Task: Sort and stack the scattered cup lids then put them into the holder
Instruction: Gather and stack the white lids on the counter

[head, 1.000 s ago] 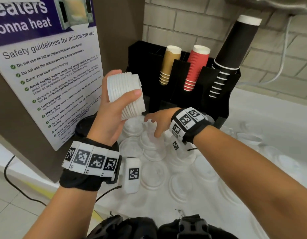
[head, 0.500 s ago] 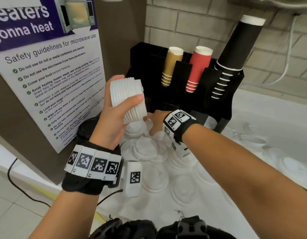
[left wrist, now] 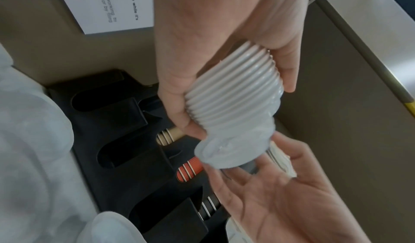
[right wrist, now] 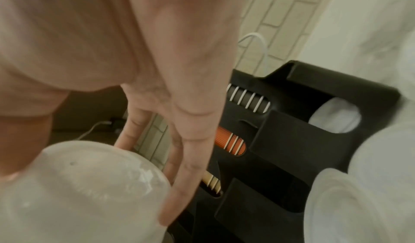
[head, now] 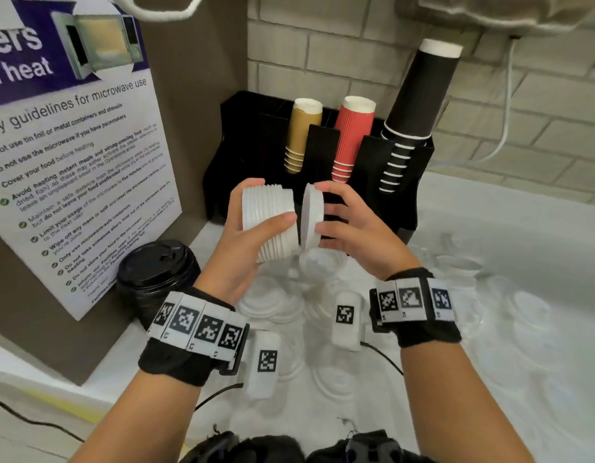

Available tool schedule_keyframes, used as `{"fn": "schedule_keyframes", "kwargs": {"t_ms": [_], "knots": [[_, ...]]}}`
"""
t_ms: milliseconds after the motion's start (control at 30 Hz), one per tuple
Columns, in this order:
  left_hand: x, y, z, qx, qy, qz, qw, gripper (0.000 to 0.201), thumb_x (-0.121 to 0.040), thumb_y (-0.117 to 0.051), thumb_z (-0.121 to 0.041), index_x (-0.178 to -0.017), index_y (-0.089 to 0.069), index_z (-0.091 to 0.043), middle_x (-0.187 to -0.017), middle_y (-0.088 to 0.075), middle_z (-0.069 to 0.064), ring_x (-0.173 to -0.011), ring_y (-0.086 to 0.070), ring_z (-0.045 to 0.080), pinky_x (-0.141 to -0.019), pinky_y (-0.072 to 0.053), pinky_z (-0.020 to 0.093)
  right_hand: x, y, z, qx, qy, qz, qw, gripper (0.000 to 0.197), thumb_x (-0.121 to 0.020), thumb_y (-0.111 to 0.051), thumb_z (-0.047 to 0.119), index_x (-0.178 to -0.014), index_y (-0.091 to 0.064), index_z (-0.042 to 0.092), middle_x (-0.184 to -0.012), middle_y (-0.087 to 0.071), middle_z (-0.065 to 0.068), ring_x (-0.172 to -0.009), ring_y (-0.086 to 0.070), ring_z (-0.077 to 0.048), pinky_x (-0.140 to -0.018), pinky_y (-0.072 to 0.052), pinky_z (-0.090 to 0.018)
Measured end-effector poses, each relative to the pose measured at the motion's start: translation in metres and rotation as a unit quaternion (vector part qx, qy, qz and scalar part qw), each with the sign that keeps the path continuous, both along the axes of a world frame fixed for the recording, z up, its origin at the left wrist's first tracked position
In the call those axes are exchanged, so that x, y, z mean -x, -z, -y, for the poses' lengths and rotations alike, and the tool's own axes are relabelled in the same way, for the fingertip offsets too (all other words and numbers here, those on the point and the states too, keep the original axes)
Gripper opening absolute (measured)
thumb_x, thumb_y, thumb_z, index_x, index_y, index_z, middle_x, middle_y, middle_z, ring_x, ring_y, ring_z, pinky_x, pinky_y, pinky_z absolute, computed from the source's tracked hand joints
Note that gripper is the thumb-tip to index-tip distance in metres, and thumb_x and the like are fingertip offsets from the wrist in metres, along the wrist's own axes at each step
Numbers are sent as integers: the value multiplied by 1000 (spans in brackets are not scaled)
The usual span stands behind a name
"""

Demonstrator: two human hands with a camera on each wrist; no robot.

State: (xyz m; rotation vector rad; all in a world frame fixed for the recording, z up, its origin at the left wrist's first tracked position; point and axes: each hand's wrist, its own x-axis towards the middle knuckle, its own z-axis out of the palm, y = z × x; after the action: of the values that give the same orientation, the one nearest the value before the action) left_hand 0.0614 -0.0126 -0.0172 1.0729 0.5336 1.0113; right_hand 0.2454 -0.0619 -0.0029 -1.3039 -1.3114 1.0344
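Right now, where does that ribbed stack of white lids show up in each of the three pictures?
Head: stack of white lids, centre, gripped by the left hand.
Left wrist: centre-right, between fingers and thumb.
Right wrist: bottom left, end-on, blurred.
Shared landmark: red cups in the black holder.

Your white counter [head: 510,228] carries the black cup holder [head: 403,182] at its back; loose white lids [head: 272,304] lie scattered in front of that holder; a stack of black lids [head: 157,272] stands to the holder's front left, beside the poster.
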Motion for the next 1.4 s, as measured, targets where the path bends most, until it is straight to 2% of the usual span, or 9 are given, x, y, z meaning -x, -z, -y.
{"fn": "schedule_keyframes", "kwargs": {"t_ms": [233,467,733,833,967,1067,1200,1300,1400], "knots": [[-13,2,9,-39,25,-12,999,68,-62,-80,-33,-121,-46,-41,-130,-51,5,-122,-54,28,-84,-54,39,9,8,33,-60,32,-42,997,60,-79,-73,14,-131,-49,32,-127,-57,-10,-107,-63,-31,-90,-54,-47],[-11,0,11,-67,88,-45,993,74,-60,-79,-35,-126,-45,-39,-133,-49,8,-121,-54,28,-79,-54,33,11,1,41,-58,27,5,998,61,-77,-73,22,-132,-50,33,-126,-60,-3,-111,-62,-24,-96,-51,-49],[-14,-2,15,-66,80,-37,994,75,-60,-77,-37,-126,-44,-41,-138,-46,10,-127,-50,32,-90,-52,43,12,-2,41,-72,27,21,997,60,-77,-73,20,-131,-50,32,-126,-60,-1,-113,-60,-23,-96,-50,-51],[-15,-2,15,-61,91,-32,993,75,-60,-77,-37,-127,-42,-42,-137,-46,9,-126,-50,31,-87,-53,41,12,-3,41,-76,26,26,996,59,-79,-72,17,-132,-50,31,-127,-59,-1,-114,-60,-23,-96,-51,-50],[-17,-5,11,-48,101,-15,994,78,-58,-78,-30,-127,-43,-41,-128,-49,3,-116,-55,26,-74,-56,35,11,-10,35,-81,10,28,996,59,-82,-72,11,-134,-50,28,-126,-59,-4,-112,-61,-21,-94,-53,-44],[-19,-10,5,-37,64,8,997,76,-56,-79,-28,-124,-45,-37,-126,-52,4,-117,-55,26,-74,-56,37,10,-22,23,-79,-26,39,996,59,-87,-67,11,-138,-45,30,-130,-58,-2,-115,-61,-18,-94,-53,-34],[-14,-12,-6,-34,29,33,998,65,-65,-76,-15,-119,-46,-36,-115,-57,-5,-105,-60,14,-75,-56,35,-7,-35,1,-19,-45,104,993,35,-97,-51,35,-131,-46,43,-126,-58,16,-119,-55,-1,-91,-51,-19],[-5,-10,-12,-32,15,38,999,61,-72,-67,-12,-124,-43,-32,-115,-56,-5,-103,-62,12,-80,-56,41,-24,-29,-19,68,42,280,957,25,-99,-49,31,-118,-61,22,-114,-61,8,-109,-57,-9,-83,-44,-12],[3,-8,-15,-23,15,36,999,67,-72,-70,-13,-130,-40,-31,-120,-53,-2,-107,-59,16,-77,-56,42,-31,-13,-32,201,-43,482,852,32,-101,-44,21,-128,-58,13,-134,-54,-1,-125,-48,-16,-98,-33,-18]]}}
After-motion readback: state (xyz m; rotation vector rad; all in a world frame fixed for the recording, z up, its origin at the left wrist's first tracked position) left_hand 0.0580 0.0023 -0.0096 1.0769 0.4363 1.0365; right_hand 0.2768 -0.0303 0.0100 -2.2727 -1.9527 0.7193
